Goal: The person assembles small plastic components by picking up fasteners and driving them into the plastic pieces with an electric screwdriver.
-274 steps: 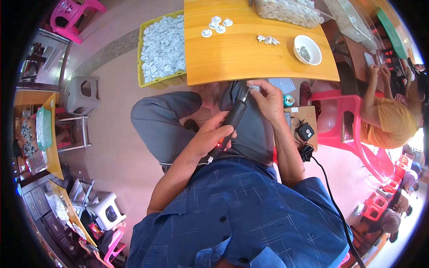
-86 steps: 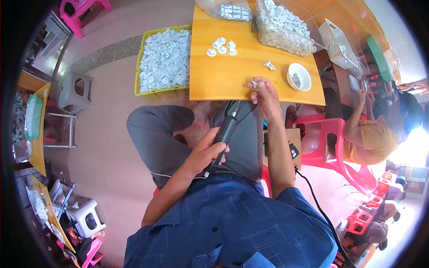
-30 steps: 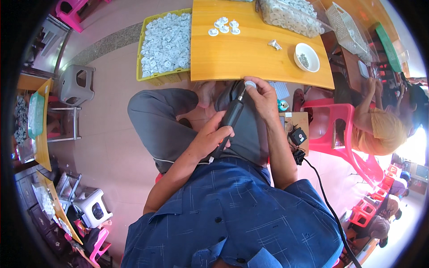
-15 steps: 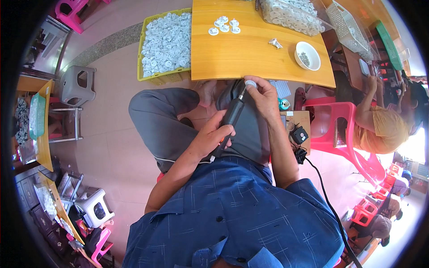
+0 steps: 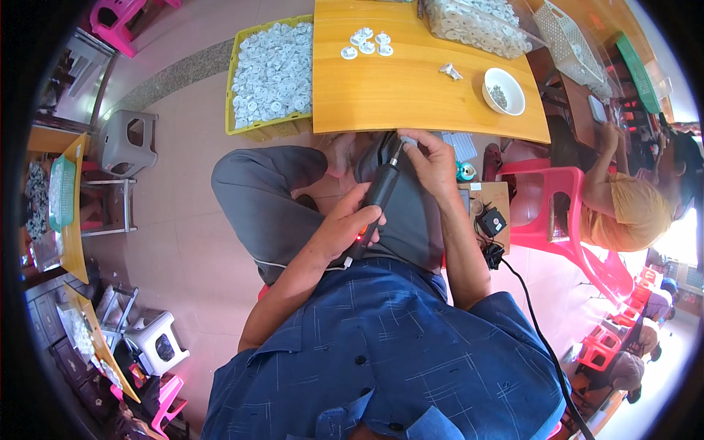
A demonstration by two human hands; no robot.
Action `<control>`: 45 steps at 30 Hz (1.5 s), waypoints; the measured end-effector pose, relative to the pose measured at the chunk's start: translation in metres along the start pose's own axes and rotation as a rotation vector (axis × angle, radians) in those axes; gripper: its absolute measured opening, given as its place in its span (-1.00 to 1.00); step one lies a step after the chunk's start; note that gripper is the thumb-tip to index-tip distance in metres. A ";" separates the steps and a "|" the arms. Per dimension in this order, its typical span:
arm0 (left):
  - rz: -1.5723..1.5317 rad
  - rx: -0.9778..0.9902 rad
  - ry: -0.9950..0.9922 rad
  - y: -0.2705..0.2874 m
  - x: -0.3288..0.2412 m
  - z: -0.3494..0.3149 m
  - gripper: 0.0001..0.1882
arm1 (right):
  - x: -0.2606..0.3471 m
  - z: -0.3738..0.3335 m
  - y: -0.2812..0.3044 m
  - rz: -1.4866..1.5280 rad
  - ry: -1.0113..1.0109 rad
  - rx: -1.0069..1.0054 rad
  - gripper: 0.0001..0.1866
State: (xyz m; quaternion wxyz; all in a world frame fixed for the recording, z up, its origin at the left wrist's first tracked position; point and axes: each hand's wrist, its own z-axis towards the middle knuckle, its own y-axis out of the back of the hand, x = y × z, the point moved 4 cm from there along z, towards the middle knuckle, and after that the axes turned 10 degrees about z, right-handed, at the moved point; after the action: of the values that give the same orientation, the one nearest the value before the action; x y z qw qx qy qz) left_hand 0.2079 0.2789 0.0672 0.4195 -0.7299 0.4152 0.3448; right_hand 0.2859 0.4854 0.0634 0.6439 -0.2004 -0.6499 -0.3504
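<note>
My left hand [image 5: 346,226] is wrapped round the black body of an electric screwdriver [image 5: 384,185]. A red light glows on the tool beside my fingers. Its metal bit points up and away from me, to the small white plastic part [image 5: 408,141] pinched in the fingers of my right hand [image 5: 434,165]. Bit and part meet just off the near edge of the wooden table [image 5: 425,103], above my lap; the exact contact is too small to make out. On the table lie several round white parts [image 5: 367,42], a small white-and-metal piece [image 5: 451,71] and a white bowl [image 5: 515,82] of small metal screws.
Left of the table stands a yellow crate [image 5: 233,95] full of white parts. A clear bin [image 5: 477,37] of similar parts sits at the table's far side. To the right are a pink chair [image 5: 546,198], a person in a yellow top [image 5: 623,213] and a black cable [image 5: 532,301].
The white part in my right hand has tilted, so its round face shows less. The red light on the screwdriver shows brighter. My left hand keeps its place.
</note>
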 end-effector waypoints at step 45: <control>-0.037 0.030 0.008 0.007 0.008 0.004 -0.57 | -0.005 0.002 -0.002 -0.074 -0.017 0.091 -0.71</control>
State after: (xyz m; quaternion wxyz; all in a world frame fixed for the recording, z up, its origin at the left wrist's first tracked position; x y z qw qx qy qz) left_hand 0.2044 0.2779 0.0564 0.4351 -0.7324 0.4084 0.3277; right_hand 0.2837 0.4867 0.0585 0.6335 -0.1494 -0.6776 -0.3424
